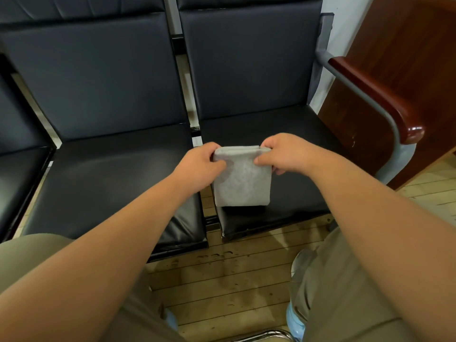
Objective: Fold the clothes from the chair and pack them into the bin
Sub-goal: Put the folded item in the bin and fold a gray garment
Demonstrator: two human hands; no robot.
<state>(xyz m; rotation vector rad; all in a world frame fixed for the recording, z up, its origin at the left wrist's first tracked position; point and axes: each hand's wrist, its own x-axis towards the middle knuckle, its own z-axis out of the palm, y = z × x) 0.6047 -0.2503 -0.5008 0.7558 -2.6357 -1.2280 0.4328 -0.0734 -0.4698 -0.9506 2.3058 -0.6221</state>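
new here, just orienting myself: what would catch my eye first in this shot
A small folded grey cloth at the centre, pinched at its top corners by the left hand and right hand. Behind it stand black padded chairs, with a glossy red-brown wooden armrest at right.

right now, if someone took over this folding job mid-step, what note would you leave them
Left hand: pinching the top left corner of the grey cloth.
Right hand: pinching the top right corner.
Cloth: already folded into a small rectangle, held up over the front of the right-hand seat.
Done: this piece looks nearly or fully folded.
Left: pack it into the bin, which is not in view. No other clothes show on the seats.
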